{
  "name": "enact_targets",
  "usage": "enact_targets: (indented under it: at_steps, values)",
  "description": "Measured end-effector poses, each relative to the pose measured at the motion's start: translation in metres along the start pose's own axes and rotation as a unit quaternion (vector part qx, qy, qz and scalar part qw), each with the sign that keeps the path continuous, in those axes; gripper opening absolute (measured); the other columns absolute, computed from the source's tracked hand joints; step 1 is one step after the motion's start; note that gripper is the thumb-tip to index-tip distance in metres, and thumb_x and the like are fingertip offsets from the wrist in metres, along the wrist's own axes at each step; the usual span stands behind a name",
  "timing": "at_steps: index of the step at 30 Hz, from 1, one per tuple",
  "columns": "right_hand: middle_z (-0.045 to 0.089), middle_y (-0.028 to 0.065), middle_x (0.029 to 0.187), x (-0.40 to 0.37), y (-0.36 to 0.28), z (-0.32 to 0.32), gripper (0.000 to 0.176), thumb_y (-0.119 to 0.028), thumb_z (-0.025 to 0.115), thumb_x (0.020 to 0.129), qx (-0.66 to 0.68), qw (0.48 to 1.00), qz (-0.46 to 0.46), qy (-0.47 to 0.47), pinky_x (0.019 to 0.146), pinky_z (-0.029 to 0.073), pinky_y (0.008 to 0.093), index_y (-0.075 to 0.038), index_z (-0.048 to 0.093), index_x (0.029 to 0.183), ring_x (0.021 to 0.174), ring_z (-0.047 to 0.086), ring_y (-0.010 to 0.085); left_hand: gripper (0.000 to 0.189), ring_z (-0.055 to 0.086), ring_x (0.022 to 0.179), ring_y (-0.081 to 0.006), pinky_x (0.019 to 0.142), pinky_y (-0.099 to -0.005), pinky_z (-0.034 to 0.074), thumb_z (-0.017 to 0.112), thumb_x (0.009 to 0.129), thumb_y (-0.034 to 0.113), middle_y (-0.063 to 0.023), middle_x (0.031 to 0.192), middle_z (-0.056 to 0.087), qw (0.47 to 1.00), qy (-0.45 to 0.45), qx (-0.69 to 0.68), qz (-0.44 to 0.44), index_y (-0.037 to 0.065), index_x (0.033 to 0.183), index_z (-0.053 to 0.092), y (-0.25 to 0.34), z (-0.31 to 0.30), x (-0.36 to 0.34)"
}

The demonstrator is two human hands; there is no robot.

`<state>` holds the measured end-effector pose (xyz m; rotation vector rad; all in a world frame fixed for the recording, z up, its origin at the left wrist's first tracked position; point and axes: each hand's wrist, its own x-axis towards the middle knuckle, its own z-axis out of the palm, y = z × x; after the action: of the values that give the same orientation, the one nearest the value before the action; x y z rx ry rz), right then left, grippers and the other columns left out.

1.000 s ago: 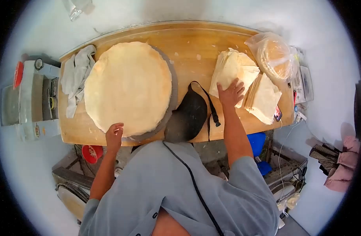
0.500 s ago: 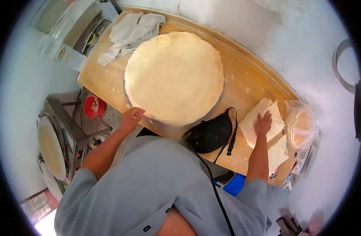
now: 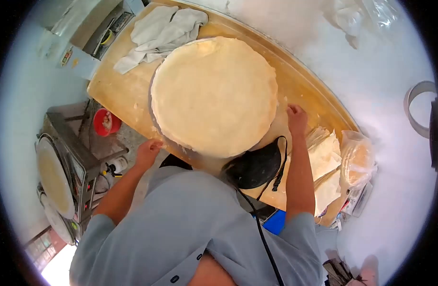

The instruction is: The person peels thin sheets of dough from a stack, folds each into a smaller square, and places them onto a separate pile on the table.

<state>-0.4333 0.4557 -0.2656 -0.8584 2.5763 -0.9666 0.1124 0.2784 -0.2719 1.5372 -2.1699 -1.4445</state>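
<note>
A wide, round, pale sheet of thin flatbread, apparently a stack, covers a slightly larger grey disc on the table. Off its near left edge is my left hand, by the table's rim, with fingers curled together; I cannot make out anything in them. My right hand sits over the tabletop just right of the round flatbread, apart from it, its fingers closed; whatever they may hold is hidden. Below and right of that hand lie folded flatbread sheets. Beside them stands a clear plastic bag with round flatbreads inside.
A black waist bag with a strap lies at the table's near edge. Grey cloths are bunched at the far left. On the floor side are a red bowl and a round griddle.
My right hand has left the folded sheets and moved up and left toward the round flatbread, its spread fingers now closed. My left hand has shifted slightly down and left.
</note>
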Motion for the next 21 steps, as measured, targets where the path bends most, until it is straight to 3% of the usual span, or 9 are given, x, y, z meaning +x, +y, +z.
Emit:
enact_targets:
  at_steps: [4, 6, 9, 11, 14, 18, 21]
  values:
    - [0.070, 0.0170, 0.100, 0.054, -0.020, 0.052, 0.025, -0.022, 0.064, 0.084, -0.076, 0.997, -0.024, 0.001, 0.079, 0.052, 0.0415, -0.005, 0.070, 0.101, 0.092, 0.067, 0.0311, 0.023, 0.065, 0.088, -0.0166, 0.081, -0.0300, 0.051, 0.062, 0.093, 0.015, -0.0101, 0.100, 0.071, 0.999, 0.009, -0.027, 0.020, 0.000, 0.110, 0.066, -0.015, -0.009, 0.005]
    - [0.069, 0.0171, 0.100, 0.072, -0.026, 0.067, 0.024, -0.022, 0.064, 0.083, -0.135, 0.990, -0.026, 0.023, 0.079, 0.052, 0.0428, -0.006, 0.070, 0.099, 0.092, 0.067, 0.0315, 0.023, 0.063, 0.086, -0.0138, 0.081, -0.0291, 0.051, 0.061, 0.094, 0.014, -0.0093, 0.100, 0.070, 0.999, 0.009, -0.026, -0.020, -0.001, 0.111, 0.065, -0.014, -0.016, 0.003]
    - [0.071, 0.0143, 0.092, 0.079, -0.034, 0.078, 0.027, -0.023, 0.063, 0.080, -0.173, 0.984, 0.040, -0.019, 0.076, 0.052, 0.0406, -0.005, 0.071, 0.098, 0.087, 0.067, 0.0331, 0.021, 0.062, 0.087, -0.0122, 0.081, -0.0280, 0.050, 0.061, 0.094, 0.012, -0.0075, 0.098, 0.069, 0.997, 0.003, -0.052, -0.054, -0.001, 0.110, 0.065, -0.036, -0.019, 0.002]
    - [0.071, 0.0145, 0.095, 0.077, -0.030, 0.082, 0.027, -0.022, 0.061, 0.081, -0.198, 0.980, 0.003, 0.035, 0.076, 0.053, 0.0424, -0.008, 0.070, 0.102, 0.088, 0.067, 0.0322, 0.020, 0.062, 0.087, -0.0122, 0.081, -0.0276, 0.050, 0.060, 0.095, 0.012, -0.0067, 0.098, 0.069, 0.996, 0.005, -0.065, -0.053, -0.001, 0.110, 0.065, -0.049, -0.021, 0.004]
    - [0.069, 0.0163, 0.103, 0.063, -0.073, 0.070, 0.029, -0.018, 0.062, 0.081, -0.162, 0.984, 0.063, 0.037, 0.081, 0.053, 0.0436, -0.008, 0.067, 0.107, 0.096, 0.066, 0.0335, 0.020, 0.062, 0.086, -0.0121, 0.082, -0.0270, 0.050, 0.060, 0.096, 0.013, -0.0055, 0.097, 0.069, 0.995, 0.006, -0.070, -0.068, -0.001, 0.109, 0.065, -0.051, -0.023, 0.006]
    - [0.069, 0.0160, 0.104, 0.073, -0.051, 0.083, 0.029, -0.016, 0.061, 0.081, -0.160, 0.985, 0.038, 0.054, 0.080, 0.053, 0.0427, -0.009, 0.067, 0.109, 0.095, 0.067, 0.0324, 0.020, 0.061, 0.085, -0.0116, 0.081, -0.0265, 0.050, 0.060, 0.097, 0.015, -0.0044, 0.094, 0.069, 0.995, 0.012, -0.083, -0.053, 0.000, 0.109, 0.066, -0.047, -0.024, 0.014]
    - [0.071, 0.0128, 0.096, 0.070, -0.052, 0.085, 0.031, -0.016, 0.063, 0.079, -0.188, 0.978, 0.016, 0.086, 0.079, 0.053, 0.0411, -0.008, 0.069, 0.108, 0.090, 0.068, 0.0294, 0.019, 0.061, 0.084, -0.0112, 0.080, -0.0262, 0.049, 0.061, 0.097, 0.014, -0.0040, 0.093, 0.068, 0.996, 0.008, -0.037, -0.082, 0.000, 0.108, 0.066, -0.033, -0.028, 0.018]
